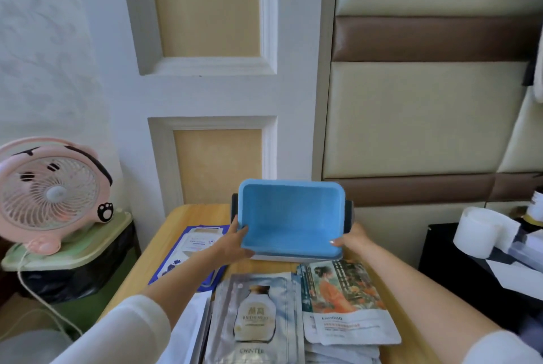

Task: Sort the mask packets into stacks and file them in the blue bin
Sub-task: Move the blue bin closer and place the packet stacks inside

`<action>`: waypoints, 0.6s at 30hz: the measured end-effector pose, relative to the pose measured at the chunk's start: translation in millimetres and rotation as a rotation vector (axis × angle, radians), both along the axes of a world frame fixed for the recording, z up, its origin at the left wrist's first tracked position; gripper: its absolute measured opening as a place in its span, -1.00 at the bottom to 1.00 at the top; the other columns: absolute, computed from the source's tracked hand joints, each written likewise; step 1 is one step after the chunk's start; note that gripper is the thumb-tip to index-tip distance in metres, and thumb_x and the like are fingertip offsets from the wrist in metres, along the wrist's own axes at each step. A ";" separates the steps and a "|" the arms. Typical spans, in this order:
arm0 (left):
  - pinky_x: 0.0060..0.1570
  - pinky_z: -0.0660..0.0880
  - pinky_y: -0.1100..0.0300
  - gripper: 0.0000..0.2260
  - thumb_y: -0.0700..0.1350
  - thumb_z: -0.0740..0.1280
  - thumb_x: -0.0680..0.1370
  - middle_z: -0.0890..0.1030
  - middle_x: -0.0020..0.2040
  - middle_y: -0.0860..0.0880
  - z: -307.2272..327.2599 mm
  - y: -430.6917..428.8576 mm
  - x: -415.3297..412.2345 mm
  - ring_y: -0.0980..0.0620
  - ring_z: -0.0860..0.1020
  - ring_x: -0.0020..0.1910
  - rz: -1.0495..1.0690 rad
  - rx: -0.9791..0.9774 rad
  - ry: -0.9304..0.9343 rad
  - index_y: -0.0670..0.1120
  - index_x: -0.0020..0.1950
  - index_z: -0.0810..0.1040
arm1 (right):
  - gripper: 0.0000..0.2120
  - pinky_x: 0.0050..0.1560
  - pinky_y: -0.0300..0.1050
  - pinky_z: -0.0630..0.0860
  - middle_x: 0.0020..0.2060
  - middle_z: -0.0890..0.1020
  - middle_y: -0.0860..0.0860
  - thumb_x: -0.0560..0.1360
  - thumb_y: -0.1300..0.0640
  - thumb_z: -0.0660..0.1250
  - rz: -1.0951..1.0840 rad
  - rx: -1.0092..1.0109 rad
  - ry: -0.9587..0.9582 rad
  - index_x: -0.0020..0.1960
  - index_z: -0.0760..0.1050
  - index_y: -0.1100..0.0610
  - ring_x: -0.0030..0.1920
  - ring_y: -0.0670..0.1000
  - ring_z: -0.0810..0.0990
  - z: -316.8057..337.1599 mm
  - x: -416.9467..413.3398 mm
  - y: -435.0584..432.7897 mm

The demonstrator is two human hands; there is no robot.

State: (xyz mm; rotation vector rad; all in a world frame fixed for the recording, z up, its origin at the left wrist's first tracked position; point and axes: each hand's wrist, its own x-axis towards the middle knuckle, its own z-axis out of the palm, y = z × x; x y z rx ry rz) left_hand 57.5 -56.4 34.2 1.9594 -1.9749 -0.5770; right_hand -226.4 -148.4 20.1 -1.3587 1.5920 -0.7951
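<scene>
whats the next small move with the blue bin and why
Probably lower the blue bin flat onto the table and free one hand. The left hand and right hand both grip its sides, it is tipped with its empty inside facing the camera, and the silver packets and orange packets lie unfiled in front.

Just one cam here, worn on the head, wide-angle. Looks forward and down across the counter [202, 215] from close up, bin [293, 216] dead centre, packets [255, 313] right under it, wall [411, 116] filling the top half.
</scene>
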 end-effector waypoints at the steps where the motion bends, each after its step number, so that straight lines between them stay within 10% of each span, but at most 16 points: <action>1: 0.43 0.21 0.12 -0.29 -0.05 0.33 0.53 -0.24 0.54 -0.02 -3.1 0.7 2.0 -0.06 0.15 0.48 -0.008 0.008 -0.008 -0.10 0.55 0.00 | -0.36 0.21 0.15 0.49 0.24 0.54 0.16 0.28 0.31 0.53 -0.005 0.010 -0.020 0.31 0.39 0.19 0.20 0.18 0.52 -6.1 -2.3 -4.8; 11: 0.27 0.37 0.12 -0.52 -0.19 0.28 0.56 0.19 0.47 -0.09 18.5 2.2 -2.5 -0.07 0.32 0.37 0.147 -0.277 0.279 -0.18 0.46 0.27 | -0.53 -0.02 0.06 0.57 0.19 0.52 0.14 0.51 0.16 0.29 -0.078 -0.299 0.094 0.38 0.28 0.19 0.05 0.15 0.57 27.0 8.4 4.3; 18: 0.28 0.41 0.06 -0.64 -0.10 0.23 0.60 0.35 0.40 -0.09 26.0 8.5 -7.0 -0.05 0.39 0.31 0.197 -0.459 0.306 -0.10 0.40 0.39 | -0.85 -0.27 -0.08 0.34 -0.24 0.56 0.12 0.50 0.14 0.24 -0.110 -0.514 0.194 -0.08 0.48 0.24 -0.21 0.15 0.52 46.1 8.9 6.0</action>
